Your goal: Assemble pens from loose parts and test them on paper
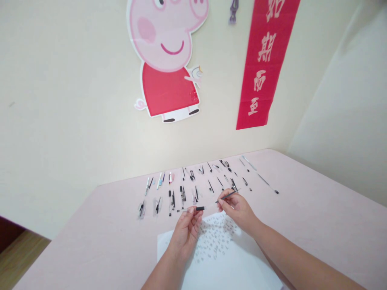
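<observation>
Item 1: my left hand point(186, 229), fingers pinched shut on a pen barrel point(195, 208). The barrel is clear with a black grip section. It lies roughly level just above the fingertips, with the black end pointing towards the other hand.

Item 2: my right hand point(237, 207), thumb and fingers closed on a thin dark refill point(229, 195). The refill slants up and away from the fingertips to the far right. Its near end is close to the barrel's black end, but I cannot tell whether the two touch.

Item 3: white sheet of paper point(229, 262), flat beneath both wrists and covered in small grey scribbled marks under the right palm.

Item 4: loose pen parts point(181, 193), laid in rough rows just beyond both hands. They include dark refills, clear barrels and caps, and most are too small to sort further.

Item 5: long slim pen point(267, 183), lying alone beyond and to the right of the right hand.

Item 6: pale pink table point(317, 225), bearing all of the above.

Item 7: cream wall behind, carrying a cartoon pig cutout point(169, 60) in a red dress above the left hand, and a red banner point(266, 60) with pale characters above the right.
</observation>
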The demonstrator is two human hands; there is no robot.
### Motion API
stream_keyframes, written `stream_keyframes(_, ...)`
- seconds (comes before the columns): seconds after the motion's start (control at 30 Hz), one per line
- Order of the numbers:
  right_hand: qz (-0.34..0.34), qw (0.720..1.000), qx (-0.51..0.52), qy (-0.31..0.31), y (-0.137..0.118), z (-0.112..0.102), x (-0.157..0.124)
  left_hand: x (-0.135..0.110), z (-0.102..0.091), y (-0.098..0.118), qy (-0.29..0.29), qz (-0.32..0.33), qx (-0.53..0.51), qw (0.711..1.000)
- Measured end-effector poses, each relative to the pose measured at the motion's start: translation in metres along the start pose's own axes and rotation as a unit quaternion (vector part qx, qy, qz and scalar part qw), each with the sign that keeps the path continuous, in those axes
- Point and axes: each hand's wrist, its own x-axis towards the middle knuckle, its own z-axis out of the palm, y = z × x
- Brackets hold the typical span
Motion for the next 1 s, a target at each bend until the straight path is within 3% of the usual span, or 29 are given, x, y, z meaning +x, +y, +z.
stream_keyframes(0.3, -0.014, 0.999, -0.013, -0.026, 0.005, 0.004, -0.002, 0.003, -0.001, 0.001, 0.014, -0.006, -0.047, 0.999)
stream_keyframes(0.57, 0.069, 0.995, 0.045, -0.05, 0.022, 0.015, -0.004, 0.001, 0.0, 0.001, 0.002, -0.013, -0.038, 0.999)
stream_keyframes(1.0, 0.1, 0.989, 0.026, -0.105, 0.03, 0.014, -0.004, -0.001, 0.0, 0.002, -0.01, -0.033, -0.037, 0.999)
